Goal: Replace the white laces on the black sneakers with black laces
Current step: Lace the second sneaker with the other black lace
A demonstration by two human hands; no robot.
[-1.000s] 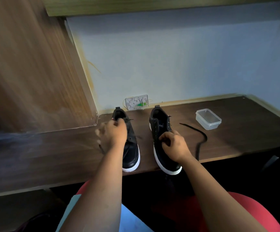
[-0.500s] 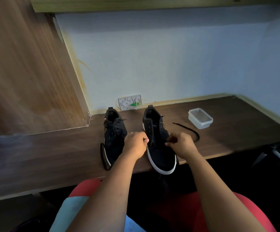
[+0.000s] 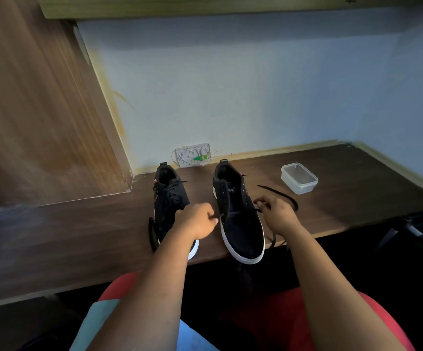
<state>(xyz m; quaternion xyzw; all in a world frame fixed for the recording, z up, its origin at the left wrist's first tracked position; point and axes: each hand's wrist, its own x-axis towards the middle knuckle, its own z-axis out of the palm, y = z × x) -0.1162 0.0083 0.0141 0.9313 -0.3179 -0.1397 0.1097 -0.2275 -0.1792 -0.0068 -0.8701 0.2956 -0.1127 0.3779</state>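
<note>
Two black sneakers with white soles stand on the dark wooden desk (image 3: 78, 236), toes toward me. The left sneaker (image 3: 168, 198) is laced in black, with a lace end curling beside its sole. The right sneaker (image 3: 238, 219) has one black lace (image 3: 278, 193) crossing its lowest eyelets. My left hand (image 3: 197, 219) pinches the lace end at the shoe's left side. My right hand (image 3: 276, 214) pinches the other end at the right side, where the lace loops over the desk and hangs off the edge. No white laces are visible.
A clear plastic container (image 3: 299, 178) sits at the back right of the desk. A white wall socket (image 3: 194, 154) is behind the shoes. A wooden panel (image 3: 35, 110) rises at the left. My red-clad lap is below the desk edge.
My left hand left the left sneaker and moved to the right sneaker's left side, taking a lace end. My right hand shifted to the shoe's right side.
</note>
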